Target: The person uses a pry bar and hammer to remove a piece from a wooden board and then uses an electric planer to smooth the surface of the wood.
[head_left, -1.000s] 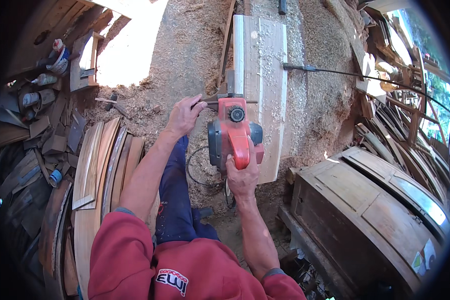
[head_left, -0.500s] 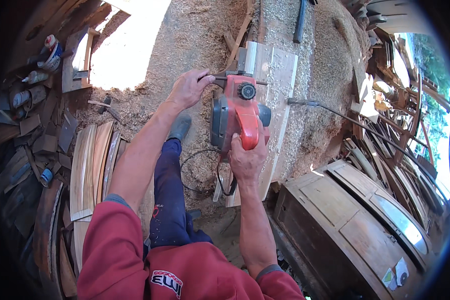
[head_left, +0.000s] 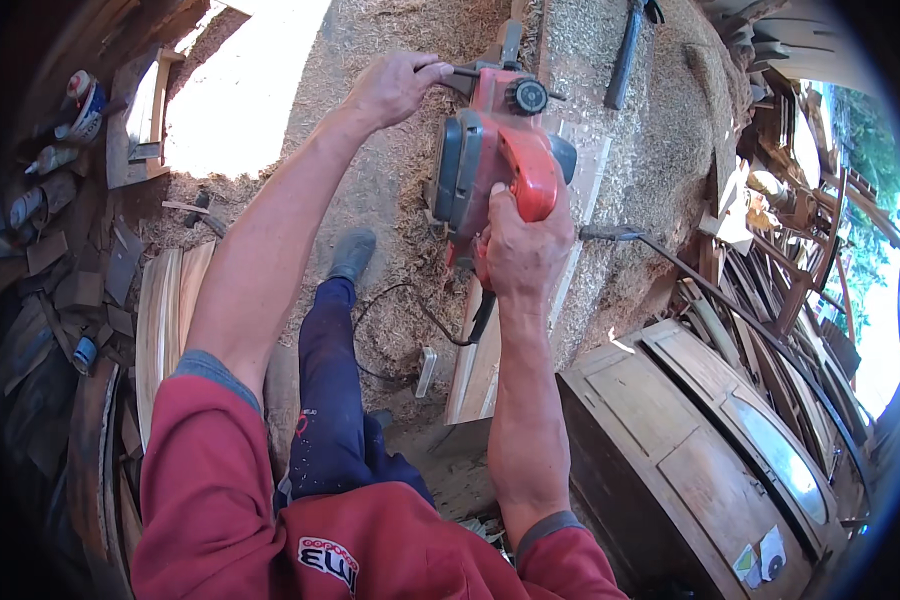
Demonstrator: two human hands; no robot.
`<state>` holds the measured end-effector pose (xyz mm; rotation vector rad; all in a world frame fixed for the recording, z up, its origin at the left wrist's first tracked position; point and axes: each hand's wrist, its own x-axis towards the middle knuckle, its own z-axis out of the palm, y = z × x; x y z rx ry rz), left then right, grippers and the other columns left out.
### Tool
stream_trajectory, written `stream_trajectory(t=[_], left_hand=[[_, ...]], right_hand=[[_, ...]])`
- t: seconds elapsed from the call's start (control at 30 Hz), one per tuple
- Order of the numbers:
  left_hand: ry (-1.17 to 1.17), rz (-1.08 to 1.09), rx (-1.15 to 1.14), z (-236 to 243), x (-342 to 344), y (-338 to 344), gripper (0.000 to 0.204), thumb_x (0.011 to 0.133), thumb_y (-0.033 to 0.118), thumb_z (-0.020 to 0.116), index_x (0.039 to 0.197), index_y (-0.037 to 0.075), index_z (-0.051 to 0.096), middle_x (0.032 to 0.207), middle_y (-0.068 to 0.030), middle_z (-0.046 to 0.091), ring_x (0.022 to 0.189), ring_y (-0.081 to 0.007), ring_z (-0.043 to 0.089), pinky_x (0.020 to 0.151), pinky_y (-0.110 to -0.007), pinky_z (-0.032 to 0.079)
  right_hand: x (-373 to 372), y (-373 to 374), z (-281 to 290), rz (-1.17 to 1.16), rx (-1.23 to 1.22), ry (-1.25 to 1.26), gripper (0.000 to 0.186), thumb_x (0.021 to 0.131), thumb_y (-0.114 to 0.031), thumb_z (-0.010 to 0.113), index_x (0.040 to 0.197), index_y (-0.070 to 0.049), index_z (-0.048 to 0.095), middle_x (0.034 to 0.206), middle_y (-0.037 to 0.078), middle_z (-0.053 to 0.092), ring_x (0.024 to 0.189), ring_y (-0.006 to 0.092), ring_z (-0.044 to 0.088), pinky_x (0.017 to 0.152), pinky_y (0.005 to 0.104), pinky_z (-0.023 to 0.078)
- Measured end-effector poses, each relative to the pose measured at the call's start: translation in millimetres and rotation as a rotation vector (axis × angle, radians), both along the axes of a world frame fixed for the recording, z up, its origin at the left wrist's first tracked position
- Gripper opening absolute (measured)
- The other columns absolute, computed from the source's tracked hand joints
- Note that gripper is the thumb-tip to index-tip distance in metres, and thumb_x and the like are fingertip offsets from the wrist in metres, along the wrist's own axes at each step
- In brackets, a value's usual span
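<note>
A red and dark grey electric planer (head_left: pixel 482 165) lies over a pale wooden board (head_left: pixel 475 385); its base is hidden, so I cannot tell how it meets the wood. My right hand (head_left: pixel 528 245) is wrapped round the planer's red rear handle. At the front, my left hand (head_left: pixel 398 90) is closed on the dark side-guide bar that juts out left of the black depth knob (head_left: pixel 526 96). A black power cord (head_left: pixel 482 318) hangs from the planer's rear and loops over the shavings on the left.
Wood shavings cover the ground and bench. A dark bar-like tool (head_left: pixel 625 60) lies at the far right, with a black cable (head_left: pixel 720 282) below it. A panelled wooden cabinet (head_left: pixel 670 430) stands right. Stacked boards (head_left: pixel 165 310), bottles (head_left: pixel 82 110) and offcuts lie left.
The planer has moved forward along the board and slightly right, both hands travelling with it. The board's far end is now covered by the planer. Its cord has shifted too.
</note>
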<state>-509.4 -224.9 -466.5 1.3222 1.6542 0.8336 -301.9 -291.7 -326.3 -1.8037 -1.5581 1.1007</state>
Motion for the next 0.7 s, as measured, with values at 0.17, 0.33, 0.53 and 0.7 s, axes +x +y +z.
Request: stream_trajectory(t=[0.17, 0.33, 0.53, 0.7], left_hand=[[-0.025, 0.026, 0.222, -20.2, -17.1, 56.1, 0.043, 0.097, 0.043, 0.055, 0.098, 0.005, 0.075, 0.091, -0.0246, 0.07, 0.086, -0.0349, 0.07, 0.08, -0.046, 0.051], [0.101, 0.149, 0.211, -29.6, -22.2, 85.3, 0.044, 0.097, 0.041, 0.053, 0.091, 0.003, 0.074, 0.084, -0.0245, 0.069, 0.078, -0.0368, 0.068, 0.074, -0.046, 0.051], [0.082, 0.098, 0.204, -27.8, 5.5, 49.8, 0.041, 0.098, 0.037, 0.053, 0.088, 0.003, 0.072, 0.085, -0.0248, 0.068, 0.08, -0.0392, 0.067, 0.074, -0.047, 0.05], [0.18, 0.132, 0.339, -66.6, 45.1, -19.5, 0.029, 0.096, 0.03, 0.054, 0.111, 0.009, 0.067, 0.106, -0.019, 0.065, 0.095, -0.0376, 0.064, 0.082, -0.046, 0.051]], right_hand=[[-17.6, 49.0, -6.1, 0.033, 0.021, -0.05, 0.05, 0.083, -0.011, 0.067, 0.131, -0.001, 0.057, 0.1, 0.015, 0.066, 0.086, 0.0218, 0.066, 0.078, 0.0342, 0.052], [-37.5, 71.7, 0.4, 0.019, 0.01, 0.139, 0.017, 0.087, -0.01, 0.068, 0.094, 0.002, 0.059, 0.068, 0.007, 0.06, 0.049, 0.0127, 0.057, 0.041, 0.0286, 0.05], [-3.6, 41.5, -12.0, 0.081, 0.074, 0.053, 0.036, 0.085, -0.011, 0.063, 0.119, 0.002, 0.06, 0.074, 0.008, 0.064, 0.055, 0.0143, 0.061, 0.048, 0.0285, 0.05], [16.4, -28.6, -2.1, -0.017, -0.071, 0.092, 0.015, 0.09, -0.006, 0.064, 0.098, 0.003, 0.056, 0.067, 0.006, 0.057, 0.048, 0.0126, 0.055, 0.039, 0.0295, 0.051]])
